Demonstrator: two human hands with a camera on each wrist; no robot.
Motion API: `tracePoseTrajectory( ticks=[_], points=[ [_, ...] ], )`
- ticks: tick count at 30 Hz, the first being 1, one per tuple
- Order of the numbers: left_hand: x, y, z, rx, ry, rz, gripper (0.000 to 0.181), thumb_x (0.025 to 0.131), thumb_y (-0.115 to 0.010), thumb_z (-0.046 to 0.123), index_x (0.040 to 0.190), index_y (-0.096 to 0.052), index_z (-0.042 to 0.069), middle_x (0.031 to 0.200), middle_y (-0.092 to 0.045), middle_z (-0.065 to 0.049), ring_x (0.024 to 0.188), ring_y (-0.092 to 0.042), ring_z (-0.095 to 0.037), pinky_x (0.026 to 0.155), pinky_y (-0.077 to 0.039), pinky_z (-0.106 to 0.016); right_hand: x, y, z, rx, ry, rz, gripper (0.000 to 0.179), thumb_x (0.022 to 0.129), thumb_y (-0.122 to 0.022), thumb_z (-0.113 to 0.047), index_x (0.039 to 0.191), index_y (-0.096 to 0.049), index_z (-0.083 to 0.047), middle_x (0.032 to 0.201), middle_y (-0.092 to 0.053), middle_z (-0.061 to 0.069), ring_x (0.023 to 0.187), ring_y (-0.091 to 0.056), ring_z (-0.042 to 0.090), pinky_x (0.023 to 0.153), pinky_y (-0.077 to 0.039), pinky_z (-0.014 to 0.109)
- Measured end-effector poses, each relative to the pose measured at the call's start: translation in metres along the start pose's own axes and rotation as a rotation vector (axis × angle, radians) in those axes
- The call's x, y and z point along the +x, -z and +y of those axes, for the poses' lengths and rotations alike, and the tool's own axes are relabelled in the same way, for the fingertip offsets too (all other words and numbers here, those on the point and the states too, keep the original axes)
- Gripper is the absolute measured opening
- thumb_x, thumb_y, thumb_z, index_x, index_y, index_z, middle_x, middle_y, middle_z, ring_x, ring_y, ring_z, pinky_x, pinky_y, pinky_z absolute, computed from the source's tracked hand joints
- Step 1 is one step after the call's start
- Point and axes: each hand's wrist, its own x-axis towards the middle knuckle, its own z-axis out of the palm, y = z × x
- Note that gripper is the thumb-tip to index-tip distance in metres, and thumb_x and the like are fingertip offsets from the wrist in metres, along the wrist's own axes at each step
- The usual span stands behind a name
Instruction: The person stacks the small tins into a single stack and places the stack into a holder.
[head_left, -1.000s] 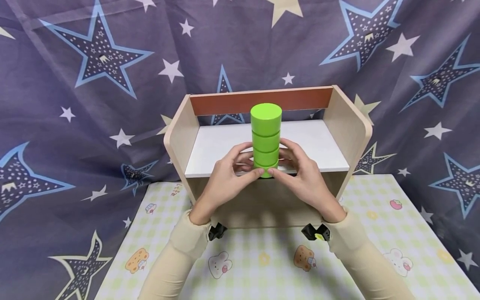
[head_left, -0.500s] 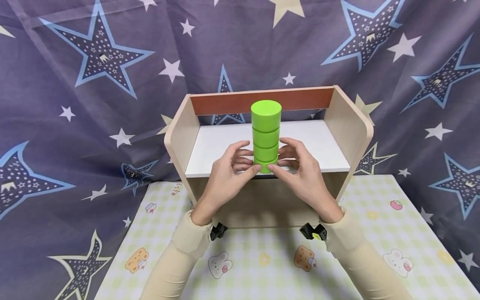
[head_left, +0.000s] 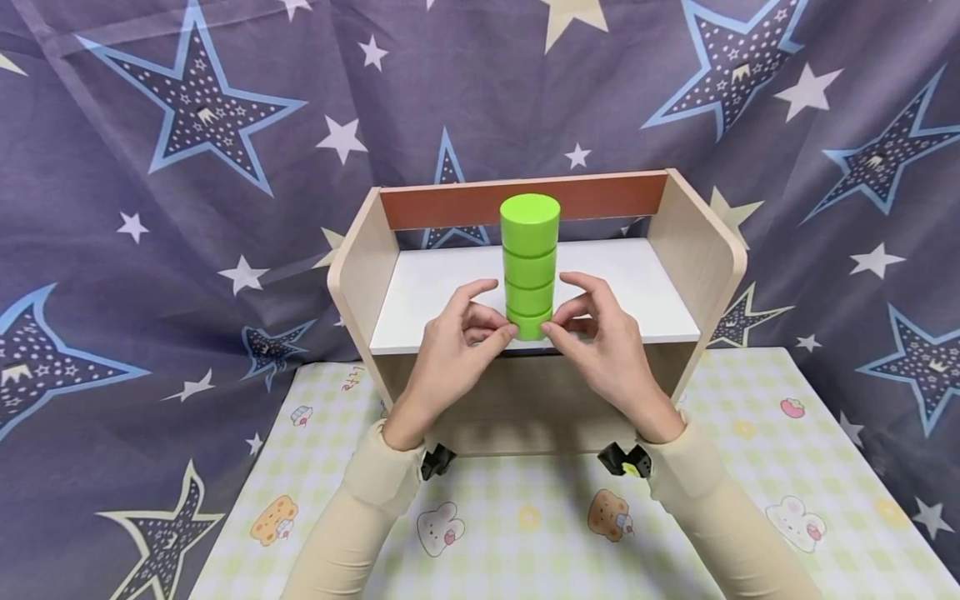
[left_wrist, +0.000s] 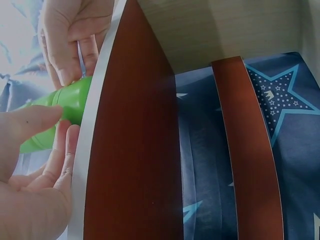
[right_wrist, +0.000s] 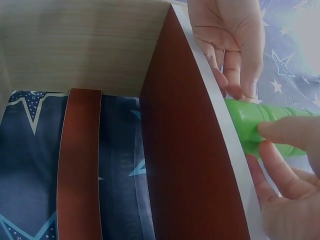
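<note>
A tall green stack of several cylindrical pieces (head_left: pixel 529 267) stands upright at the front edge of the white shelf board (head_left: pixel 442 287). Its lowest piece is at the shelf's edge; whether its whole base rests there cannot be told. My left hand (head_left: pixel 457 354) holds that lowest piece from the left, thumb in front and fingertips at the side. From the right, my right hand (head_left: pixel 611 354) holds the same piece with thumb and fingers. Both index fingers stand off from the stack. Each wrist view shows the green piece (left_wrist: pixel 76 100) (right_wrist: pixel 245 122) between the two hands beside the board's white edge.
The wooden shelf unit has side panels (head_left: pixel 697 242) left and right and a red-brown back rail (head_left: pixel 465 207). Its lower compartment (head_left: pixel 525 400) lies beneath the board. A checked cloth (head_left: pixel 525 550) covers the table, and a star-patterned curtain (head_left: pixel 247 233) hangs behind.
The stack has shifted slightly up and away, farther over the shelf board. Both hands followed it, and their fingers have drawn in near the thumbs at its lowest piece.
</note>
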Motion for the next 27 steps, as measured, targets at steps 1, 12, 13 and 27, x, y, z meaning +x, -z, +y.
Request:
tracePoseTrajectory(
  ticks=[1, 12, 13, 27],
  points=[
    [-0.0005, -0.0001, -0.0002, -0.005, 0.002, 0.001, 0.054, 0.093, -0.073, 0.011, 0.142, -0.048, 0.009, 0.094, -0.07, -0.001, 0.086, -0.068, -0.012, 0.079, -0.059, -0.028, -0.0002, 0.0001, 0.0003, -0.004, 0.003, -0.001, 0.06, 0.088, -0.076, -0.001, 0.141, -0.048, -0.006, 0.09, -0.068, 0.003, 0.083, -0.065, 0.015, 0.078, -0.059, 0.035],
    [-0.0031, -0.0018, 0.0049, -0.037, 0.038, 0.017, 0.059, 0.091, -0.076, 0.013, 0.143, -0.047, 0.011, 0.107, -0.071, -0.007, 0.096, -0.07, -0.016, 0.085, -0.058, -0.028, 0.0007, 0.0011, -0.0014, -0.026, -0.002, -0.023, 0.062, 0.089, -0.076, -0.003, 0.142, -0.045, -0.004, 0.097, -0.073, 0.002, 0.089, -0.068, 0.014, 0.08, -0.059, 0.033],
    [-0.0033, -0.0021, 0.0049, -0.03, 0.039, 0.017, 0.059, 0.091, -0.075, 0.013, 0.143, -0.047, 0.011, 0.108, -0.071, -0.007, 0.096, -0.07, -0.016, 0.085, -0.058, -0.028, 0.0006, 0.001, -0.0013, -0.029, -0.003, -0.023, 0.061, 0.089, -0.075, -0.003, 0.142, -0.045, -0.005, 0.098, -0.073, 0.002, 0.09, -0.068, 0.014, 0.08, -0.059, 0.033],
    [-0.0041, -0.0026, -0.0004, 0.008, 0.04, 0.001, 0.06, 0.092, -0.076, 0.023, 0.144, -0.047, 0.013, 0.118, -0.07, -0.004, 0.1, -0.07, -0.017, 0.083, -0.058, -0.028, 0.0007, -0.0004, -0.0008, -0.081, 0.001, -0.046, 0.059, 0.092, -0.073, -0.008, 0.144, -0.045, -0.008, 0.11, -0.073, 0.004, 0.096, -0.069, 0.015, 0.084, -0.058, 0.031]
  ],
)
